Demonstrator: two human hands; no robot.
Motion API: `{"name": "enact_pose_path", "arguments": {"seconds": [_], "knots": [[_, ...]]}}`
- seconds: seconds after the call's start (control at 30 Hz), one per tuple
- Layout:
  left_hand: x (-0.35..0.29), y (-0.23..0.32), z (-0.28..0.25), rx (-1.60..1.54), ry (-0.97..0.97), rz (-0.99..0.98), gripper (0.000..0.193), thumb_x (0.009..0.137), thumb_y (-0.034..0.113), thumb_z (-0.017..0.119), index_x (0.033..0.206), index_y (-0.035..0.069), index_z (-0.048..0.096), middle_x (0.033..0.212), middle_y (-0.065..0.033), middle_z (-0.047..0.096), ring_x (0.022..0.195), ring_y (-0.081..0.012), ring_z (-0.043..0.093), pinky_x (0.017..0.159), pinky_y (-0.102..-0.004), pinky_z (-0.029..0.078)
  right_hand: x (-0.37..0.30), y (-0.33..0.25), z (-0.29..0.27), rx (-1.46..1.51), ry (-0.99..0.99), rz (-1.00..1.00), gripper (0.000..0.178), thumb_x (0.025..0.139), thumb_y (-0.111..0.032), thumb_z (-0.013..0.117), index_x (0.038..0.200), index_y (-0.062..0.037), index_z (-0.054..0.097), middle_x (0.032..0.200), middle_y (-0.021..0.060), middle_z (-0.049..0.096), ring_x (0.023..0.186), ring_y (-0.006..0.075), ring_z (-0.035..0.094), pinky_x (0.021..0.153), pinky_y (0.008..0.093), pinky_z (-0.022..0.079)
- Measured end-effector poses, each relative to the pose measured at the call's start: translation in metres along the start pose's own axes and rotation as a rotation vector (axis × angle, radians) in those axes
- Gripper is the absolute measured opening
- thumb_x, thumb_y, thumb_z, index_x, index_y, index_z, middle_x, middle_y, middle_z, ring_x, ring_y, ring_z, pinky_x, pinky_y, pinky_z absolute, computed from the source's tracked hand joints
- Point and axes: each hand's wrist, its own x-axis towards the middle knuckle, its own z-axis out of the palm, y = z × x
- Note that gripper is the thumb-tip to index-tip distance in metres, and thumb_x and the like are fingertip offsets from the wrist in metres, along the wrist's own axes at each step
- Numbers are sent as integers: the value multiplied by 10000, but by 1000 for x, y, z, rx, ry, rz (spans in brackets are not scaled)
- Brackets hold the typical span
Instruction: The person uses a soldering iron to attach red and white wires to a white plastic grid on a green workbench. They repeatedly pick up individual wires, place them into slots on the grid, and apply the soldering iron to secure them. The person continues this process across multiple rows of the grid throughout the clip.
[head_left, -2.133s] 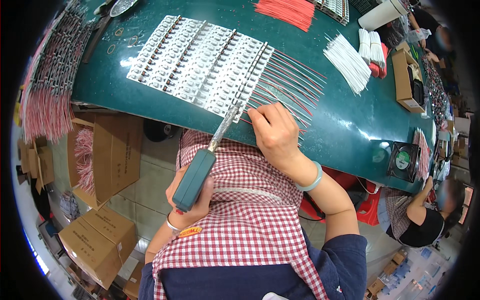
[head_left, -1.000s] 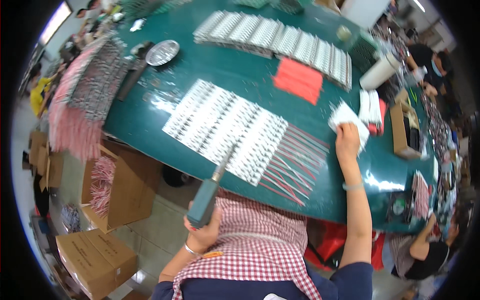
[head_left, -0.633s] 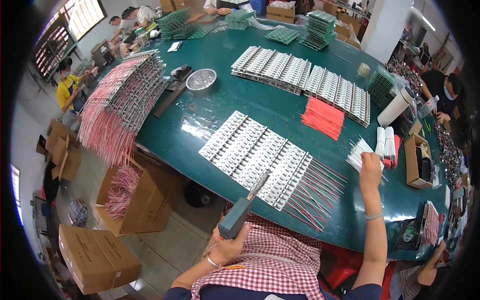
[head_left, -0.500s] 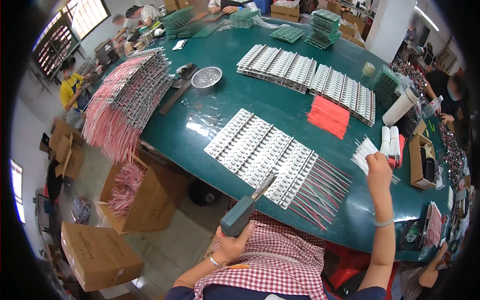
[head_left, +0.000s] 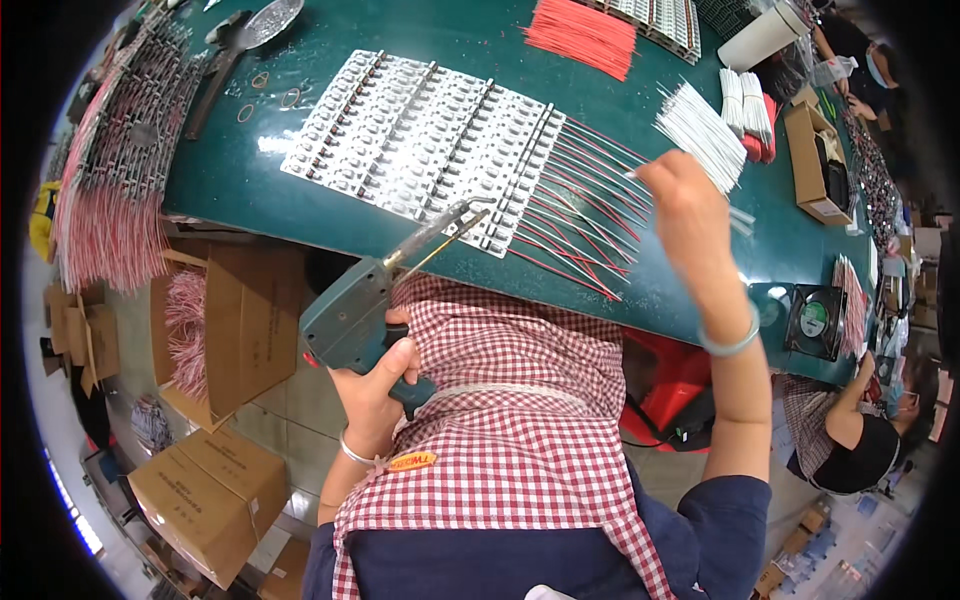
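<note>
— What have you got in your left hand (head_left: 378, 385)?

— A teal soldering gun (head_left: 352, 318). My fingers are wrapped tight round its handle, down over my checked apron (head_left: 500, 400), just short of the table edge. Its long metal tip (head_left: 432, 232) slants up and to the right and ends over the near edge of the panel of small white boards (head_left: 420, 140).

— And the right hand (head_left: 680, 205)?

— It is up over the green table (head_left: 480, 40), to the right of the panel, closed on thin white wires (head_left: 700, 135). They fan out past my knuckles toward the far side; I cannot tell how many I am pinching. There is a pale band on that wrist.

— Where does the panel lie?

— Flat on the table straight ahead of me, slightly turned, with rows of small parts. From its right edge a spread of red and white leads (head_left: 585, 215) runs out toward my right hand.

— What else is around?

— A bundle of red wires (head_left: 585, 30) lies farther back. Right of my hand are more white and red bundles (head_left: 745, 100) and an open cardboard box (head_left: 815, 165). On the left edge of the table racks of boards with red leads (head_left: 110, 180) hang over. Cardboard cartons (head_left: 210, 490) stand on the floor to my left. Another person (head_left: 850, 440) in a checked apron sits at the lower right, near a small black fan (head_left: 815, 320).
</note>
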Motion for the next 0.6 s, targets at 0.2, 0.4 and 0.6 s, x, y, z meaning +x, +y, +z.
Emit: {"name": "enact_pose_path", "arguments": {"seconds": [0.2,0.4,0.6], "knots": [[-15,0,-1,213,4,25,392,814,-48,715,1182,-84,586,954,-170,660,610,-167,599,507,-284,490,-34,-83,23,528,227,9,207,766,54,677,954,-23,716,877,81,641,789,262,626,662,375,521],[-28,-15,-23,586,-69,193,264,858,97,793,1077,-22,705,923,-82,725,774,-157,682,650,-280,539,-46,-111,55,577,287,58,216,748,44,701,955,-16,713,862,66,639,759,232,609,608,344,511],[-23,-13,-19,841,-203,390,227,815,46,783,1013,-33,704,950,-139,711,756,-212,695,640,-288,535,-49,-112,60,505,274,37,247,724,53,696,961,-18,712,871,62,641,748,220,601,593,335,503]]}}
